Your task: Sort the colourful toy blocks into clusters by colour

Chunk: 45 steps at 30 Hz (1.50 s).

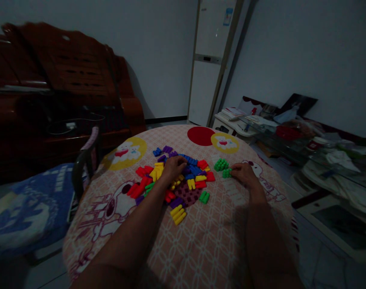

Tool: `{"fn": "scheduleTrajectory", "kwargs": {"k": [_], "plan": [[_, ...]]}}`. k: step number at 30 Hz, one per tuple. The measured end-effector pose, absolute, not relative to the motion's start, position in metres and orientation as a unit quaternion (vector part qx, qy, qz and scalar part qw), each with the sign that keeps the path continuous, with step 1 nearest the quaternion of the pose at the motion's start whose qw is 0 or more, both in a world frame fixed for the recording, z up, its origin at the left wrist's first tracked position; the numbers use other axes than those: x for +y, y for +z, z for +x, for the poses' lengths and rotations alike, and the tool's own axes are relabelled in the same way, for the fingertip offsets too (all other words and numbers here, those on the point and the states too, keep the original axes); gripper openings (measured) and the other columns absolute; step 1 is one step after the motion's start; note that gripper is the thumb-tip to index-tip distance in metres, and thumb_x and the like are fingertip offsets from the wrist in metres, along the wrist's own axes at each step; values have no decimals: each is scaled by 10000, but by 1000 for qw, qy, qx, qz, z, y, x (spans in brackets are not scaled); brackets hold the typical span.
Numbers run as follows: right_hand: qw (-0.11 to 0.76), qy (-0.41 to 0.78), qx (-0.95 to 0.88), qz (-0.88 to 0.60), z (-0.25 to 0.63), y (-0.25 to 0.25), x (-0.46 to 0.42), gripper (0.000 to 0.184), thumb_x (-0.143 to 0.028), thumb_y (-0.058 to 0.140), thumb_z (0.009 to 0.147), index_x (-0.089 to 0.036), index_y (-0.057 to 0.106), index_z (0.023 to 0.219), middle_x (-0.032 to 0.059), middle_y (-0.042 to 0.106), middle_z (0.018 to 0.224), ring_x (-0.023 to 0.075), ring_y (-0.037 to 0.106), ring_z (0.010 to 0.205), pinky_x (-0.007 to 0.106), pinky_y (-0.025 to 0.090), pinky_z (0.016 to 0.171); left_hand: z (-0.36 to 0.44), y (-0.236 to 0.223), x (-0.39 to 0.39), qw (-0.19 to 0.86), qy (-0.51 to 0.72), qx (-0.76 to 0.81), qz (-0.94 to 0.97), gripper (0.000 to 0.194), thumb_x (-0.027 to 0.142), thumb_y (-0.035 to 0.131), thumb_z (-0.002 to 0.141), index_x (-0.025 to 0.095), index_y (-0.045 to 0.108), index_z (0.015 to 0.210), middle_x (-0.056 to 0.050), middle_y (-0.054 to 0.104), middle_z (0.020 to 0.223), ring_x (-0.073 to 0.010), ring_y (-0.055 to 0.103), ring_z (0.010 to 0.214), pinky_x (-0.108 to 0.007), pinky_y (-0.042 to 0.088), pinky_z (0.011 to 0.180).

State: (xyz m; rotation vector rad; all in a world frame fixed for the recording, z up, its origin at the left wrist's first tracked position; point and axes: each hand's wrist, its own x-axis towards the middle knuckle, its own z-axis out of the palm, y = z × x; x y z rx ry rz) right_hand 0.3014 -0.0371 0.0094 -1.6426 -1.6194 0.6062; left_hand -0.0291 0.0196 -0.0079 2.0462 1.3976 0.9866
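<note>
A loose pile of plastic building blocks in red, yellow, blue (196, 170), purple and green lies on the round table. My left hand (174, 168) reaches into the pile, fingers curled down among the blue and yellow blocks (157, 171); what they grip is hidden. To the right of the pile, my right hand (245, 175) pinches a small green block (226, 173) by its right end, close to the tabletop. Just beyond it stands a group of green blocks (221, 164) set close together. Another green block (204, 197) lies apart, nearer to me.
A patterned pink cloth (195, 249) covers the table. On the left are a chair (88, 158) and a blue cloth-covered seat (41, 204), with a wooden sofa (77, 76) behind. A cluttered glass-topped cabinet (291, 140) stands to the right. A white fridge (204, 88) is at the back.
</note>
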Motion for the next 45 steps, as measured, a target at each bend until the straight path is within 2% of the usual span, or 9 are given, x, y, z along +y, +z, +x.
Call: {"fn": "scheduleTrajectory", "kwargs": {"k": [9,16,19,26,31,39,42,45], "plan": [[404,125,-661,-620,292,2,-29,280,-297,588,620,-165,770,786,57,746,734,204,653,679,312,500,684,-31,-9,21,241,366,506,743,197,231,604,777,172,742,903,-51,767,853,-207,692,773,-328,546,763],[409,33,-641,-648,297,-5,-23,296,-275,530,633,-179,763,788,84,757,755,234,688,717,335,519,706,-45,1,23,186,429,559,685,247,169,530,810,171,740,939,-55,766,895,-206,701,825,-331,543,793],[423,0,-625,-657,300,-6,-21,296,-282,506,647,-177,756,768,94,753,734,238,686,688,342,514,694,-53,5,25,152,422,577,683,247,136,548,805,173,739,958,-62,768,956,-212,706,881,-346,541,852],[437,5,-607,-664,297,-6,-22,263,-292,524,629,-188,742,734,79,743,698,239,666,652,341,509,675,-49,-6,26,102,284,558,773,339,117,559,840,199,719,1126,-105,719,1196,-261,655,1123,-395,505,1006],[437,-8,-603,-667,294,-6,-21,289,-293,508,644,-182,754,747,94,753,728,246,673,672,361,517,724,-38,-11,22,81,169,546,817,310,130,527,884,178,699,1136,-135,691,1148,-261,649,1093,-363,500,964],[464,28,-582,-667,289,-7,-22,320,-310,513,641,-162,756,788,101,750,746,241,676,681,352,525,693,-48,-14,23,60,158,567,806,404,125,570,844,178,655,1236,-166,634,1184,-307,647,1051,-376,518,859],[490,24,-564,-665,288,-6,-22,324,-311,514,667,-160,753,823,92,746,750,242,679,701,352,531,690,-49,-15,24,52,164,557,813,404,113,591,818,196,652,1208,-147,642,1207,-297,645,1073,-364,515,864],[520,35,-542,-659,286,-6,-20,335,-313,517,693,-153,750,874,84,743,761,239,685,719,343,540,674,-50,-16,25,65,189,550,811,345,165,641,805,192,657,1148,-129,687,1140,-285,655,1050,-352,514,867]]}}
